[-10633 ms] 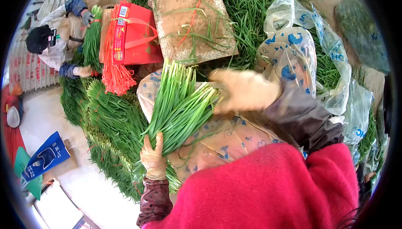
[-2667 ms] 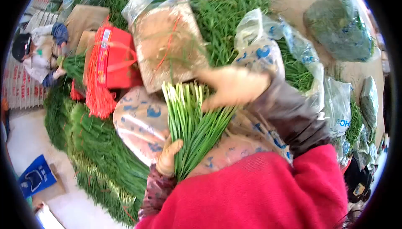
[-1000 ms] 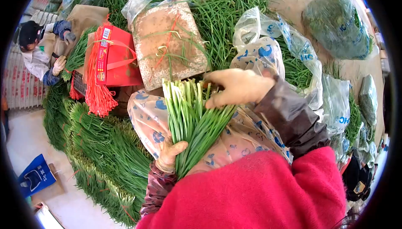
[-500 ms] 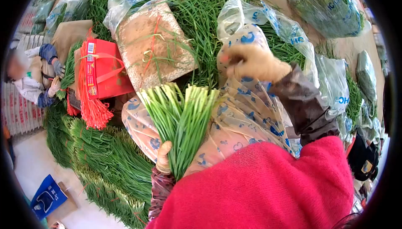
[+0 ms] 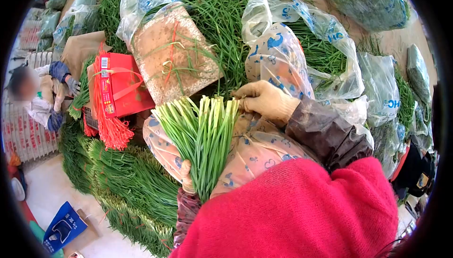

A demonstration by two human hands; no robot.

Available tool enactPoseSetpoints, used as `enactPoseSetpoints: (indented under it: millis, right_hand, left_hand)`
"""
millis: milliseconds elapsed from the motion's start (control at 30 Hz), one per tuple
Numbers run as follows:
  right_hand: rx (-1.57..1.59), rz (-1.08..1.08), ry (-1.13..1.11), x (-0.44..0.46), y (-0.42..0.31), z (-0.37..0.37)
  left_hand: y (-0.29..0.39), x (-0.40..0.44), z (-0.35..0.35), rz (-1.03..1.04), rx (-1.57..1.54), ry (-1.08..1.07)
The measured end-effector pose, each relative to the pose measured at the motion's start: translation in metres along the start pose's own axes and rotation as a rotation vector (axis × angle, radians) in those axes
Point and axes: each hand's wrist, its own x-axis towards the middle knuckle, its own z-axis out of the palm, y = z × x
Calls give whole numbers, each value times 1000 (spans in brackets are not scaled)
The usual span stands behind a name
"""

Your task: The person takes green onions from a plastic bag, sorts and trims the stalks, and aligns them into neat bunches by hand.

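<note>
A thick bunch of garlic chives (image 5: 200,140) stands over my lap, its pale cut ends fanned upward. My left hand (image 5: 187,177), in a light knit glove, is closed round its lower left side; the bunch hides most of the fingers. My right hand (image 5: 266,101), gloved in the same way, pinches at the cut ends on the bunch's right edge. Under both hands, a clear plastic covering with blue prints (image 5: 264,147) lies over my legs. Just beyond the bunch is a patterned, soil-stained board (image 5: 177,52) with loose chive leaves and a red tie on it.
Left of the board stands a red box (image 5: 125,85) hung with red ties (image 5: 113,133). Bundled chives (image 5: 127,177) are heaped at lower left, loose chives (image 5: 226,17) ahead. Bagged chives (image 5: 365,0) lie at upper right. Another person (image 5: 42,90) works at far left, holding chives.
My right hand has come down and left from over the plastic-covered knee to the bunch's cut ends. My left hand still holds the bunch. The view has shifted slightly.
</note>
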Motion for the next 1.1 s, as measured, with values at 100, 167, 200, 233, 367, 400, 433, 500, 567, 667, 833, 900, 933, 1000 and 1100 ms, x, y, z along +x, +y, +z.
enactPoseSetpoints:
  millis: [100, 167, 200, 233, 367, 400, 433, 500, 567, 667, 833, 900, 933, 1000, 1100]
  right_hand:
    - [42, -180, 309, 3, -42, -17]
    - [360, -492, 546, 35, -38, -55]
    - [738, -598, 612, 33, -56, -56]
    - [806, -734, 520, 41, -59, -66]
    - [186, -532, 185, 42, -12, -48]
    - [300, -450, -80, 35, 2, -28]
    - [386, -327, -322, 29, 17, -8]
    - [501, -333, -444, 34, 29, 32]
    - [521, -428, -510, 48, 23, 50]
    - [765, -430, -600, 55, 1, 67]
    - [481, -363, -524, 64, -10, 70]
    - [487, -306, -490, 60, -19, 73]
    - [489, -300, -497, 62, -17, 73]
    - [375, -273, -370, 68, -10, 73]
    - [409, -240, -209, 66, -7, 74]
  left_hand:
    - [-6, -1, -21, -20, -106, 19]
    - [-4, -3, -24, -37, -117, 29]
    - [-4, -3, -23, -55, -138, 40]
    - [-1, -4, -17, -76, -169, 36]
    - [16, -7, 32, 90, -104, 76]
    - [22, -5, 52, 182, -52, 90]
    - [28, -2, 72, 274, 0, 108]
    - [36, -4, 76, 195, 34, 86]
    - [33, -6, 52, 59, 80, 50]
    - [22, -1, -6, -90, 411, -17]
    - [11, 5, 21, 237, 1109, 15]
    - [12, 3, 37, 198, 1313, 47]
    - [15, 2, 47, 193, 1311, 55]
    - [16, 3, 59, 137, 1709, 180]
    - [9, 9, 52, 291, 1785, 173]
